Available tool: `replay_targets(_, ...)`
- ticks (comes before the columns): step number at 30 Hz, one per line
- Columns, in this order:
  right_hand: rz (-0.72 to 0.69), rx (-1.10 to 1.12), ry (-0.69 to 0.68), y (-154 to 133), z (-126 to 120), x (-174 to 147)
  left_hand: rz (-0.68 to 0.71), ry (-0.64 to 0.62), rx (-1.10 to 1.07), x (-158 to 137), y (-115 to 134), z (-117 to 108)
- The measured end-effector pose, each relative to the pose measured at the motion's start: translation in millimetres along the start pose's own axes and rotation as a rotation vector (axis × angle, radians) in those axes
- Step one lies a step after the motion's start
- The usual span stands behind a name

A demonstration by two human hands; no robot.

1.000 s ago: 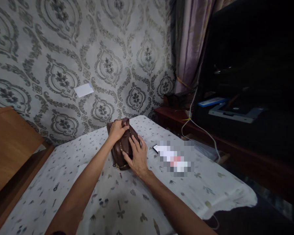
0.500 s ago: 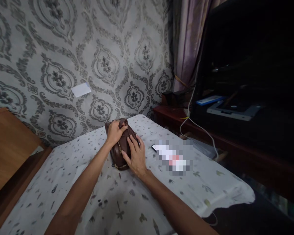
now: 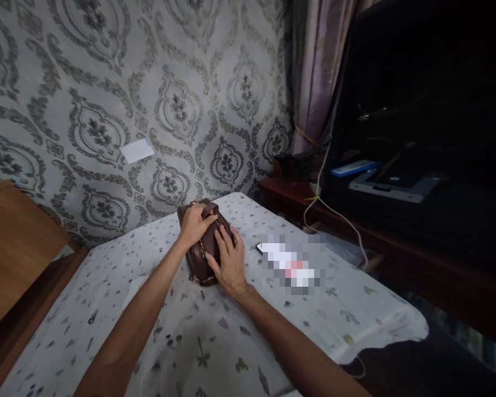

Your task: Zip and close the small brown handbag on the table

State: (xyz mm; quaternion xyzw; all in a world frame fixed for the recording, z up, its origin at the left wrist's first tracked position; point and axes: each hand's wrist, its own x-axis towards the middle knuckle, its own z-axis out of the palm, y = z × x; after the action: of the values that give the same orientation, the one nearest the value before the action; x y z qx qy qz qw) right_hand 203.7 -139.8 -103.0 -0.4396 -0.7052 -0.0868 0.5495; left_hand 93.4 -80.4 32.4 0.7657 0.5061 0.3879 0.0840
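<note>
A small brown leather-like handbag [image 3: 206, 248] with gold zips stands on the patterned tablecloth [image 3: 182, 347], near the middle of the view. At its top, by the short carry handle [image 3: 210, 209], my left hand [image 3: 195, 225] is closed on the bag, fingers bent over the upper edge; the fingertips are partly hidden. Against the bag's right side lies my right hand [image 3: 231, 264], its fingers stretched and spread, the thumb towards the zip. To the right of this hand is a phone [image 3: 259, 249], mostly covered by a pixelated patch.
Behind the table rises a patterned wall with a white card [image 3: 137, 150] on it. A wooden panel [image 3: 20, 242] stands at the left. On the right are a dark red cabinet [image 3: 281, 190], a large dark screen [image 3: 417, 99] and a hanging white cable [image 3: 343, 212].
The bag's handle has shifted slightly to the right and down by my left hand. Both hands keep nearly the same places on the bag.
</note>
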Motion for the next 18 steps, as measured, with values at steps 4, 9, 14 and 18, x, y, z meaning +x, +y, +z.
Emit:
replay_targets(4, 0.003, -0.019, 0.007, -1, -1, 0, -0.098, -0.098, -0.138, 4, -1, -4)
replay_targets(9, -0.007, -0.045, 0.027, -3, -4, 0, -0.192, -0.209, -0.247, 9, -7, -24)
replay_targets(14, -0.003, -0.006, 0.0, -2, -3, 0, -0.19, -0.242, -0.033, 0, -17, -47)
replay_targets(18, 0.0, -0.014, -0.009, -4, -4, 0, -0.171, -0.249, 0.097, -11, -15, -52)
